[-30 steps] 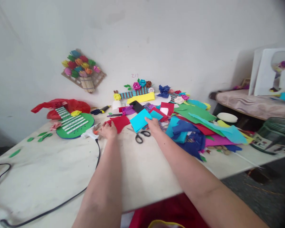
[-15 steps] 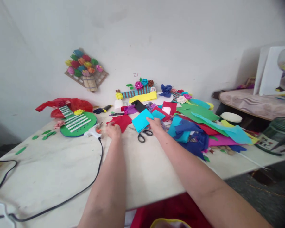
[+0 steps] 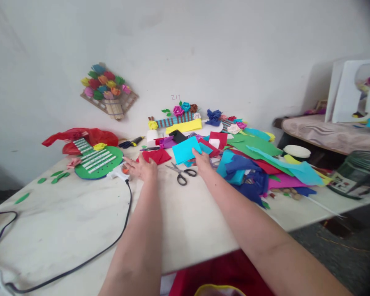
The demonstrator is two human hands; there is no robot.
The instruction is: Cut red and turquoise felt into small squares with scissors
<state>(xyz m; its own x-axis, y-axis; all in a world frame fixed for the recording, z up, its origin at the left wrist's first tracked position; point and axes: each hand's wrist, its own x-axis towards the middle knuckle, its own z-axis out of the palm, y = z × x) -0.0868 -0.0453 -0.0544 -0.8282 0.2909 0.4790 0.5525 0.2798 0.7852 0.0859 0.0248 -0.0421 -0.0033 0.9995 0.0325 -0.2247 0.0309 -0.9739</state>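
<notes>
Cyan paper [image 3: 184, 150] — corner behind right hand [image 3: 202, 163]

Hands, two: left hand [image 3: 144, 169], right hand [image 3: 202, 161]; scissors [image 3: 181, 174], one pair, between their fingers; cyan sheet [image 3: 185, 150], one, pinched in the right fingers; red sheet [image 3: 156, 156], one, just beside the left fingers; glue gun [image 3: 119, 172], one, just left of them.

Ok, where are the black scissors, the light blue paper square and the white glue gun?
Black scissors [image 3: 178, 172]: head view, where blades meet handles.
Light blue paper square [image 3: 185, 151]: head view, sheet's middle.
White glue gun [image 3: 117, 174]: head view, its body.
</notes>
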